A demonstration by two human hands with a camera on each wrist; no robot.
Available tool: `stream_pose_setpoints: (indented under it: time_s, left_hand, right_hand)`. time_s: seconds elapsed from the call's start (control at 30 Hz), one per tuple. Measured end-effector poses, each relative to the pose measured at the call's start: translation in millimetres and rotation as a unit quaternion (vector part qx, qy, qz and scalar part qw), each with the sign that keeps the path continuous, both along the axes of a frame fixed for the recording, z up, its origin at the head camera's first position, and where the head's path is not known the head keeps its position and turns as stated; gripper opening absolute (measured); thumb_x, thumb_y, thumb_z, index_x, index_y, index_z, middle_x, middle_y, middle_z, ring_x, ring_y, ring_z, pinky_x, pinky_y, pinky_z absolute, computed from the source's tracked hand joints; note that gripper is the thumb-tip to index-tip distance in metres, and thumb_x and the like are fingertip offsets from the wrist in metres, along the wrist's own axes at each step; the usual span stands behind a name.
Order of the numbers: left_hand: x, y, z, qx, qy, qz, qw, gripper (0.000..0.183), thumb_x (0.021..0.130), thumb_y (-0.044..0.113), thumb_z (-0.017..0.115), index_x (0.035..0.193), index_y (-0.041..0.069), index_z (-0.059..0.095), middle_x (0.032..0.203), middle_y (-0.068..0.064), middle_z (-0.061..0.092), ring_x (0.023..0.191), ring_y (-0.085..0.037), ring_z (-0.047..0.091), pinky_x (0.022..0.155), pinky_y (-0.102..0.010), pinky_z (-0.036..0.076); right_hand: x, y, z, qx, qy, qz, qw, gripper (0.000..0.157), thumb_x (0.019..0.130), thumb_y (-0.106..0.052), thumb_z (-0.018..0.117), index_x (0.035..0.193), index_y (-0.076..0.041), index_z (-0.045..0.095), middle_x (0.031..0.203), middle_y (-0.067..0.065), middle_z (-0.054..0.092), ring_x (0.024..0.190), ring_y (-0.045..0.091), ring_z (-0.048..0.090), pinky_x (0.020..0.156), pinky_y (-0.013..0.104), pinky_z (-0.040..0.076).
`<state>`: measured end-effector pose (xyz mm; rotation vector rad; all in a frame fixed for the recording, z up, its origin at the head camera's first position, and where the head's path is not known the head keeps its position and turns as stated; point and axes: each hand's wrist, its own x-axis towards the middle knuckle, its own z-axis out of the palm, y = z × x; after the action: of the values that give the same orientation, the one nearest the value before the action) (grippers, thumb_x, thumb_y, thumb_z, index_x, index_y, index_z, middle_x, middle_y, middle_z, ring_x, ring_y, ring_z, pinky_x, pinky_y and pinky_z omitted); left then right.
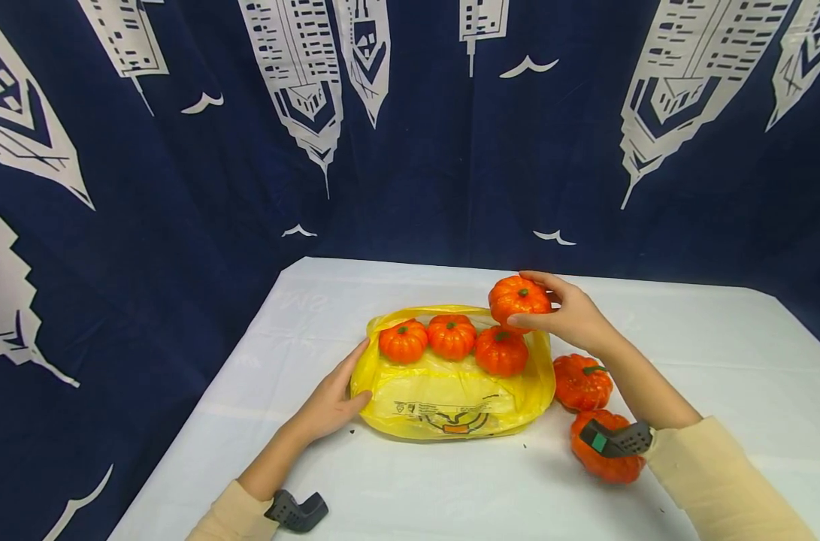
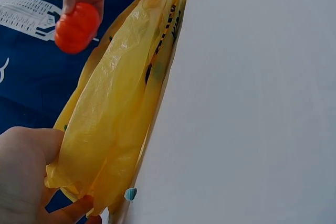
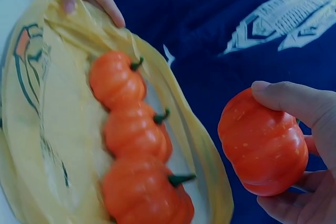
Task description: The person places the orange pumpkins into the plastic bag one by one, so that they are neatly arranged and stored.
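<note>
A yellow plastic bag lies spread open on the white table, with three small orange pumpkins in a row inside it. My left hand grips the bag's left edge, thumb on one side and fingers on the other, as the left wrist view shows. Above the bag's far right corner, my right hand holds another orange pumpkin between thumb and fingers. Its green stem points up in the head view. In the right wrist view the bagged pumpkins sit left of the held one.
Two more pumpkins stand on the table right of the bag: one close against it, the other nearer, partly hidden by the right wrist camera. A dark blue cloth with white building prints hangs behind the white table.
</note>
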<state>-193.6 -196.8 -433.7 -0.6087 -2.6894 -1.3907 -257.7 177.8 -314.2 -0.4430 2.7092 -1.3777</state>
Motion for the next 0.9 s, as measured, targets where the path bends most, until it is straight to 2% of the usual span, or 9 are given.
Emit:
stream_pose_setpoints:
  time_s: [0.13,0.33,0.7,0.9]
  left_hand:
    - [0.2,0,-0.5,0.003,0.004,-0.001,1.0000,0.083,0.087,0.006,0.061,0.157,0.015,0.018,0.158,-0.014,0.023,0.144,-0.033,0.023,0.114,-0.053,0.022]
    - [0.2,-2,-0.4,0.002,0.004,-0.004,1.0000,0.084,0.087,0.005,0.061,0.158,0.016,0.016,0.159,-0.014,0.022,0.144,-0.033,0.022,0.114,-0.053,0.021]
    - [0.6,-1,2.3,0.000,-0.002,-0.006,1.0000,0.084,0.088,0.005,0.060,0.158,0.016,0.015,0.159,-0.014,0.020,0.144,-0.032,0.021,0.115,-0.051,0.021]
    - [0.2,-1,2.5,-0.001,0.004,-0.005,1.0000,0.084,0.088,0.006,0.061,0.158,0.016,0.015,0.159,-0.013,0.022,0.144,-0.033,0.022,0.114,-0.053,0.021]
  right_hand:
    - [3.9,-13,-1.6,-0.007,-0.002,0.016,1.000,0.083,0.081,-0.038,0.079,0.149,-0.015,0.039,0.134,0.018,0.051,0.121,0.036,0.047,0.093,0.051,0.050]
    - [8.1,-33,-7.3,-0.030,-0.009,0.048,0.998,0.080,0.079,-0.031,0.081,0.147,-0.012,0.043,0.131,0.018,0.054,0.116,0.035,0.052,0.087,0.044,0.055]
    - [16.3,-69,-28.5,-0.029,-0.014,0.096,0.995,0.077,0.078,-0.032,0.082,0.144,-0.013,0.048,0.129,0.014,0.057,0.113,0.031,0.054,0.091,0.042,0.053]
    - [20.1,-86,-40.8,-0.024,-0.011,0.109,0.994,0.077,0.075,-0.035,0.084,0.142,-0.019,0.050,0.134,0.009,0.055,0.114,0.029,0.054,0.092,0.043,0.052]
